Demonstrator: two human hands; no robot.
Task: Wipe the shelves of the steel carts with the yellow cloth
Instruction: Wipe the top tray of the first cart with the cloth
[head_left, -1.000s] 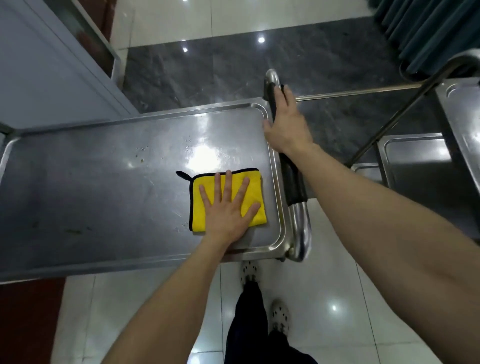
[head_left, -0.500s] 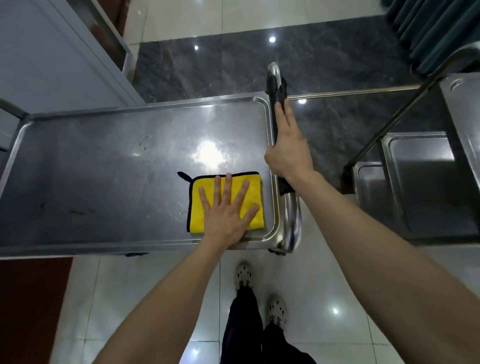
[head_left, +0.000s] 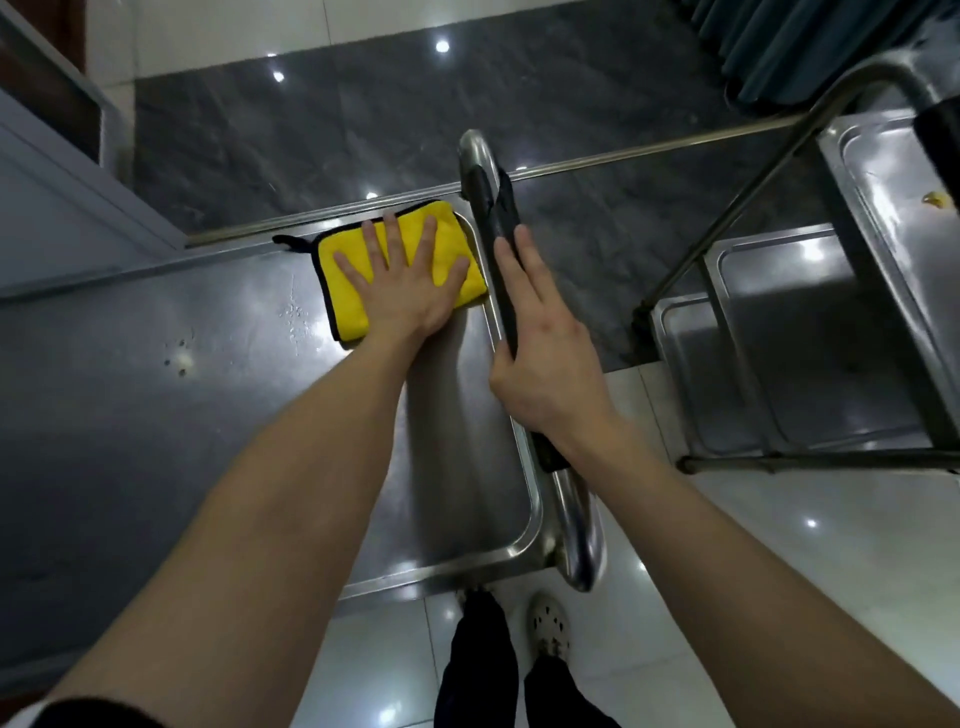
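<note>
The yellow cloth (head_left: 345, 291), black-edged and folded, lies in the far right corner of the steel cart's top shelf (head_left: 156, 415). My left hand (head_left: 405, 283) presses flat on it with fingers spread, covering most of the cloth. My right hand (head_left: 545, 358) holds the cart's black-padded handle (head_left: 488, 202) at the shelf's right end, thumb on the left side and fingers lying along the bar. Water drops and small specks show on the shelf left of the cloth.
A second steel cart (head_left: 810, 364) stands to the right, its top shelf (head_left: 893, 218) carrying a small yellow crumb (head_left: 935, 199). A grey cabinet (head_left: 62, 208) is at far left, a dark curtain (head_left: 779, 41) at top right. My feet (head_left: 550, 623) are below the cart's near edge.
My left hand has slid the cloth from the near right part of the shelf to the far right corner. The right hand stays on the handle.
</note>
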